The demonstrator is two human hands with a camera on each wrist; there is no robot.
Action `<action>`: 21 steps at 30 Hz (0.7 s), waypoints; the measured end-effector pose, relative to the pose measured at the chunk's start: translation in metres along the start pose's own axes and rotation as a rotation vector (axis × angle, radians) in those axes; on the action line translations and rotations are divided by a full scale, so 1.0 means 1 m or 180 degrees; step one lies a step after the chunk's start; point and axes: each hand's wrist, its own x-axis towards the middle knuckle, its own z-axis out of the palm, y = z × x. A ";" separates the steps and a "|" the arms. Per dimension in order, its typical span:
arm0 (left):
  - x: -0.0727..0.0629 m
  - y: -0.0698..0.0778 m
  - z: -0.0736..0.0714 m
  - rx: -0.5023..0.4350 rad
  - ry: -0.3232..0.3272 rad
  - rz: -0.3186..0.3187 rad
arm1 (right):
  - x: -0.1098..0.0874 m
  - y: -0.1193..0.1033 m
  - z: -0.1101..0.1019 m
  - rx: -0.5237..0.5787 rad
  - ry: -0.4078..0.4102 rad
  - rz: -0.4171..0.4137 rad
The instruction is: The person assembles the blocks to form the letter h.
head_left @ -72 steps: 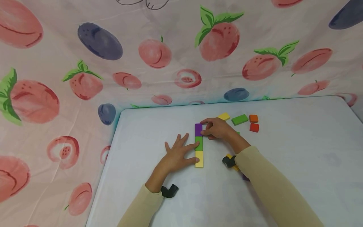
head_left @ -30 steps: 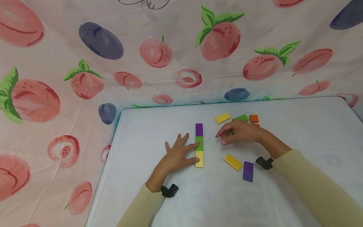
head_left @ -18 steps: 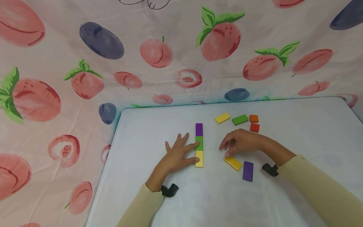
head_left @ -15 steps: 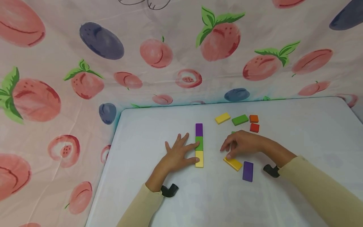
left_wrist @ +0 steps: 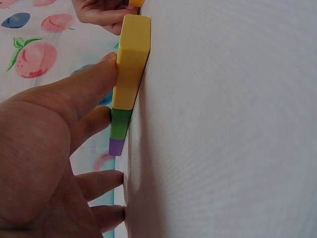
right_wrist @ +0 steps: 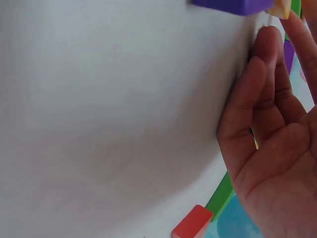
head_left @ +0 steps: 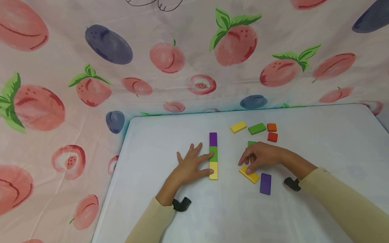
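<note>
My left hand has its fingers spread. Its thumb touches a pale yellow block, and its index finger touches a green block. These two form a straight column with a purple block at the far end; in the left wrist view the yellow block is nearest. My right hand is over a deeper yellow block, thumb on its top and bent fingertips by its left end. In the right wrist view only a corner of that yellow block shows, by the thumb; any pinch is unclear.
Right of the deeper yellow block lies a violet block. Farther back are another yellow block, a green block, an orange block and a red block. My right hand partly covers another green block.
The right hand has left the purple block, moved right, then come down toward me until its thumb is on the deeper yellow block. My left hand and the column stay put.
</note>
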 end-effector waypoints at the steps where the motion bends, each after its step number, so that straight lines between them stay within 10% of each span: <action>1: 0.000 0.000 0.000 -0.0003 0.0003 0.0000 | 0.000 0.000 0.001 0.0005 -0.0005 0.0029; 21: -0.001 0.000 0.000 -0.0038 -0.0040 -0.0033 | 0.003 0.004 0.005 -0.0117 -0.0109 0.0092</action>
